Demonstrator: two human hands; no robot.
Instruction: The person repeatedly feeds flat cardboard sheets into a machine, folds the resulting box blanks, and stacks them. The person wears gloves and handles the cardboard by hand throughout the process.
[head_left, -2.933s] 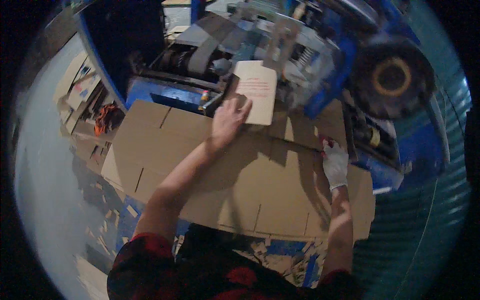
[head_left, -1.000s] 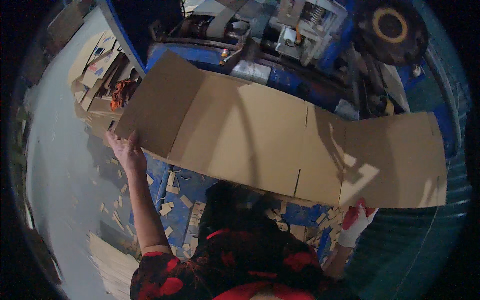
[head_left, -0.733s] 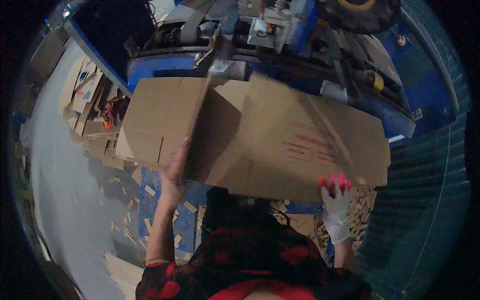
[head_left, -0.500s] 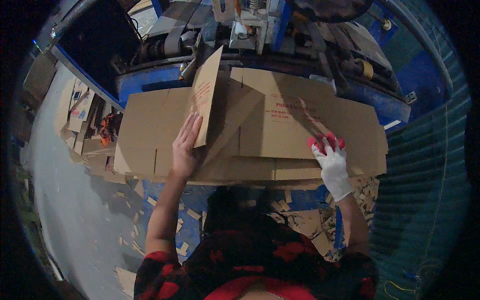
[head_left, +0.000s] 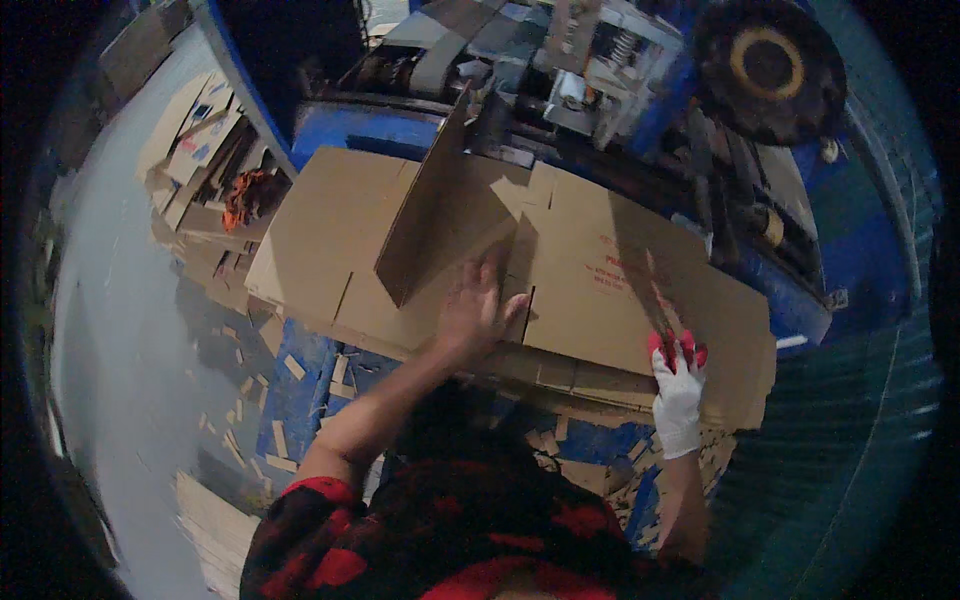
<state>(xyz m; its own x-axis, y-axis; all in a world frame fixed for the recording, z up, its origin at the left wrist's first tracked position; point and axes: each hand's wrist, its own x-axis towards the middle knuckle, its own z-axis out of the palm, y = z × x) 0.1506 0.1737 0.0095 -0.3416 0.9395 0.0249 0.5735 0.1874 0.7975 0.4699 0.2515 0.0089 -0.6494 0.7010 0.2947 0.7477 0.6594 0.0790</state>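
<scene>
A flat brown cardboard carton [head_left: 580, 290] with red print lies across in front of me, on top of further cardboard layers. One of its panels, a tall flap [head_left: 425, 200], stands up left of the middle, seen nearly edge-on. My bare left hand [head_left: 472, 308] is just right of this flap, low over the carton, fingers and thumb spread and holding nothing. On my right hand [head_left: 680, 385] is a white glove with red fingertips. Its fingers rest slightly apart on the carton's near edge, toward the right; its thumb is hard to make out.
Beyond the carton stands a blue machine [head_left: 365, 130] with rollers, a spring and a dark round wheel [head_left: 770, 62]. Cardboard scraps [head_left: 290, 365] litter the floor below. Stacked cardboard [head_left: 200, 150] and an orange bundle [head_left: 245, 198] are at the left. Green corrugated sheeting [head_left: 830, 440] stands at the right.
My left hand has let go of the raised flap and moved right over the carton. The flap still stands. My right hand stays at the near edge. The whole view has turned and shifted.
</scene>
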